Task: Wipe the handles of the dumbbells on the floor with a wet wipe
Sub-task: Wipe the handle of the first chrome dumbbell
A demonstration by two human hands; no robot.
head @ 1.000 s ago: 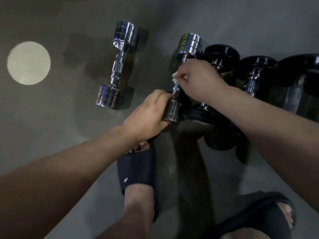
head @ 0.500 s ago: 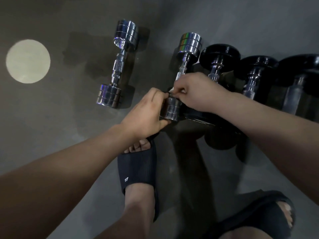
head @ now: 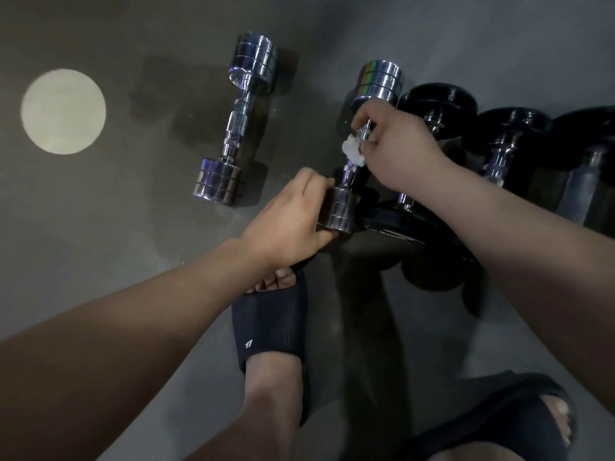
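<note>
grey floor (head: pixel 100 247) (one pale round patch (head: pixel 63 111)) bears chrome dumbbells (head: pixel 238 134).

Dark grey floor (head: pixel 100 227), pale round patch (head: pixel 63 111) on it at far left. Chrome dumbbell (head: pixel 238 131) lies alone mid-floor. Second chrome dumbbell (head: pixel 379 81) lies to its right, just beside a row of black dumbbells (head: pixel 509 128); two feet in dark slides (head: pixel 271 324) stand nearest the camera.

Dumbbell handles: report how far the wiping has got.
Likely done, though unproven: the chrome dumbbell lying apart at left. In hand: the right hand presses the wet wipe on the handle of the second chrome dumbbell while the left hand grips its near end. Left: the black dumbbells beside it.
</note>
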